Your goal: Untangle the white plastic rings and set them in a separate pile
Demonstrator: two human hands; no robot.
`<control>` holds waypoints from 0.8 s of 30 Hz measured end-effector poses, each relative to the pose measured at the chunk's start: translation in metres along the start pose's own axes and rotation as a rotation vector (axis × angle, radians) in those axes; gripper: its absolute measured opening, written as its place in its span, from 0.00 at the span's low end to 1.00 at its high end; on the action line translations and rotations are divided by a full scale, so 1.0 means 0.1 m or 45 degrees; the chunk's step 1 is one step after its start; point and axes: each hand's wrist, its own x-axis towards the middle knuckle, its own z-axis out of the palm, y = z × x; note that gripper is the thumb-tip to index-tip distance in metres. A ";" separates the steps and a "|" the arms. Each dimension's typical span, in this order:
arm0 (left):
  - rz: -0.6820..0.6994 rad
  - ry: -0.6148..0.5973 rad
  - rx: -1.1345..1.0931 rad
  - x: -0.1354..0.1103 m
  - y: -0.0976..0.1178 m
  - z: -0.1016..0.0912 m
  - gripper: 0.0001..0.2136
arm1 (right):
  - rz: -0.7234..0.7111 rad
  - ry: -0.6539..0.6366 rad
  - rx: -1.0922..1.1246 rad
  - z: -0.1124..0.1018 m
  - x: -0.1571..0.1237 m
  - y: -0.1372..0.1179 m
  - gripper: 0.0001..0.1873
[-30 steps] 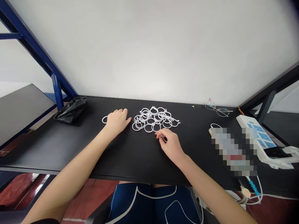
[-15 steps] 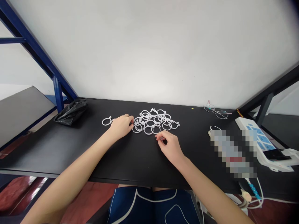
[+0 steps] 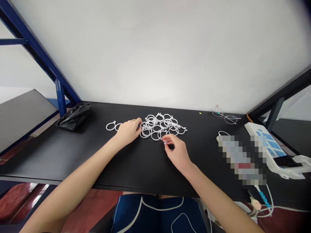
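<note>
Several white curtain rings (image 3: 155, 135), each with a small eyelet, lie in a loose, overlapping pile on the black tabletop (image 3: 141, 168). At the pile's left edge rests my left hand (image 3: 129, 132), its curled thumb and forefinger apart and touching the nearest rings. Two other rings (image 3: 111, 126) lie left of that hand, one partly covered by it. In front of the pile, my right hand (image 3: 177, 149) pinches a small white piece, apparently a curtain ring's eyelet; the fingers hide most of it.
A crumpled black plastic bag (image 3: 74, 117) sits at the back left. Eyeglasses (image 3: 230, 119) lie at the back right. A blurred-out phone (image 3: 220, 139) with a cable and a white power strip (image 3: 257, 129) are on the right. A pale wall (image 3: 170, 58) stands behind.
My left hand has shifted slightly right, and the rings at the pile's left edge have slid right with it. My right hand's fingertips have turned slightly, showing more of the white piece.
</note>
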 end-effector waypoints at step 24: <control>0.591 -0.752 -1.263 -0.20 0.38 0.16 0.17 | -0.027 0.192 0.488 0.01 -0.04 -0.14 0.20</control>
